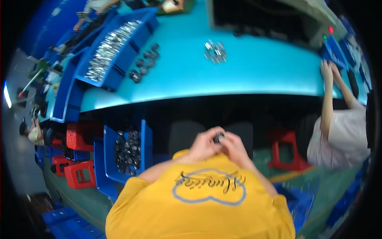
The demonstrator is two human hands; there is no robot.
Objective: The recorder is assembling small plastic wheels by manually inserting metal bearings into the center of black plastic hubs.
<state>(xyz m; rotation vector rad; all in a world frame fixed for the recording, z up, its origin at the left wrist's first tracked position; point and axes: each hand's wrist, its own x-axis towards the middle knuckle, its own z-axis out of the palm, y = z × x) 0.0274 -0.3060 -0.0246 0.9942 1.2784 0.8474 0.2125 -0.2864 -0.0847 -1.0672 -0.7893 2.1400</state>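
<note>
Close to my body, below the table edge, a small black round part is held between both hands. The fingers of my left hand are closed around its left side. My right hand closes on it from the right, fingertips meeting those of the left. Its finer shape is hidden by the fingers. On the turquoise table ahead lies a small cluster of shiny metal parts. Several similar black parts are scattered on the table to the left.
A blue bin of shiny metal pieces stands at the table's left. Below it, another blue bin holds many black parts. Red stools stand left and right. A grey machine sits at the back. A co-worker's arms reach in at right.
</note>
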